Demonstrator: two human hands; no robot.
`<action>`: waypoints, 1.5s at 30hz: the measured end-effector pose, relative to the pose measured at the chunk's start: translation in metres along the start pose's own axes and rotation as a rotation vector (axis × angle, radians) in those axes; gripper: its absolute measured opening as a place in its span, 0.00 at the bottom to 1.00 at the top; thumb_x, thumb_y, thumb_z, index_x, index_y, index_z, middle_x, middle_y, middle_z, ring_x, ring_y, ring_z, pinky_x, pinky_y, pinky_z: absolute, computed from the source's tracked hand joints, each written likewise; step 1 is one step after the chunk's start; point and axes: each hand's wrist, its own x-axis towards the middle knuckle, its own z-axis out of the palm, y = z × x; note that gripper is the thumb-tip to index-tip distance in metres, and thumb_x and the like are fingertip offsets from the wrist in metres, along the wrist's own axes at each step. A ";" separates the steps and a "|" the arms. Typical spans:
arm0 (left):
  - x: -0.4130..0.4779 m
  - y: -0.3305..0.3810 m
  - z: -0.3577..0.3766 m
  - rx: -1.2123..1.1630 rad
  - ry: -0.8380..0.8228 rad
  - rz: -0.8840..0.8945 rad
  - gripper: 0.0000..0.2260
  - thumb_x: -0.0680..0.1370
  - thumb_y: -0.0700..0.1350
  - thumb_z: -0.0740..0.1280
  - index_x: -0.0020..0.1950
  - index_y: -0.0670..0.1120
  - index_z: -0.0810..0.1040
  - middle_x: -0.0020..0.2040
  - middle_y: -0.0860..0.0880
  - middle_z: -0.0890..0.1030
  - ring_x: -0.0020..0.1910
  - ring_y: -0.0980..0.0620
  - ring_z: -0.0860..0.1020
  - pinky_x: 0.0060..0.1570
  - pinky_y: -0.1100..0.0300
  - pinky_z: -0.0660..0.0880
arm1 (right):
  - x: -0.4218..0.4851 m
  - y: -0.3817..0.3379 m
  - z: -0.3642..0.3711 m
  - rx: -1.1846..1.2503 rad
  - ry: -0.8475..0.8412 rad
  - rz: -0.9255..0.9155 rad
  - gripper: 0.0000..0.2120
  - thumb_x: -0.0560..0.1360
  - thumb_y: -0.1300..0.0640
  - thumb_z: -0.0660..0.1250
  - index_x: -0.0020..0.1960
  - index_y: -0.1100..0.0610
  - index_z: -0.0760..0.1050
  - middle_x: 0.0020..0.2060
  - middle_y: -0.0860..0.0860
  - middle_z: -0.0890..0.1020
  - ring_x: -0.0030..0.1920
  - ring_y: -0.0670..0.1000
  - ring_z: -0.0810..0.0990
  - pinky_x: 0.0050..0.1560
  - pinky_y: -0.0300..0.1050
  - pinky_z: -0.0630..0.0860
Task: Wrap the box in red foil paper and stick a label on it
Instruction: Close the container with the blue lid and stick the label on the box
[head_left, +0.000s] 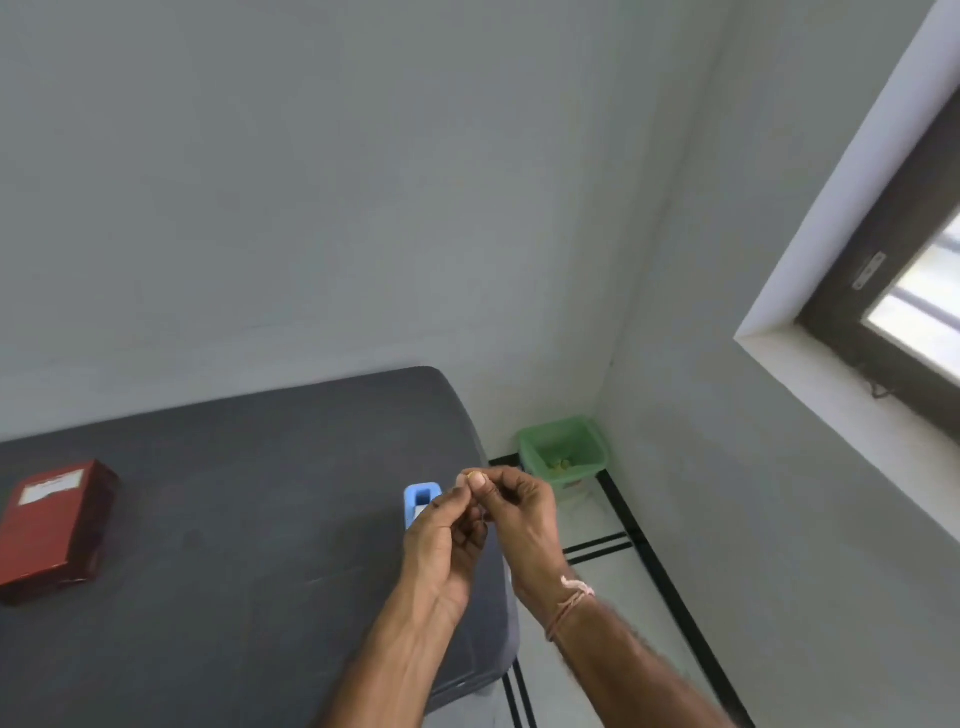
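Nearest, over the right edge of the grey table (234, 519), the right hand (519, 519) pinched a tiny yellowish scrap (470, 474) between thumb and forefinger; the left hand (447, 545) met it with curled fingers, its hold unclear. Well left lay the red-wrapped box (52, 530), white label (49, 488) on top. Just beyond the hands stood a blue dispenser (422, 493), farther off a green bin (558, 425)

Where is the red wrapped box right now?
In the head view, the red wrapped box lies label-up at the dark table's left side, far from the blue dispenser near the right edge.
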 end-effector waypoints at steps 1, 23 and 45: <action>-0.006 -0.008 0.013 0.015 -0.016 0.033 0.11 0.77 0.38 0.71 0.35 0.46 0.84 0.34 0.46 0.79 0.32 0.54 0.77 0.37 0.62 0.77 | 0.003 -0.006 -0.013 -0.030 0.011 -0.002 0.03 0.78 0.63 0.72 0.47 0.63 0.85 0.42 0.61 0.87 0.42 0.53 0.85 0.47 0.47 0.83; 0.154 -0.079 0.152 -0.154 -0.010 -0.144 0.06 0.78 0.41 0.69 0.44 0.41 0.84 0.36 0.47 0.82 0.32 0.56 0.78 0.32 0.66 0.79 | 0.177 -0.020 -0.150 0.011 -0.069 0.080 0.06 0.77 0.66 0.72 0.53 0.65 0.84 0.46 0.61 0.86 0.48 0.53 0.85 0.52 0.45 0.81; 0.486 -0.179 0.233 0.325 0.395 -0.222 0.07 0.79 0.40 0.72 0.56 0.45 0.82 0.51 0.44 0.84 0.47 0.48 0.81 0.47 0.54 0.79 | 0.511 0.146 -0.276 -0.072 0.171 0.517 0.07 0.80 0.64 0.69 0.54 0.70 0.80 0.45 0.59 0.84 0.45 0.52 0.82 0.42 0.39 0.82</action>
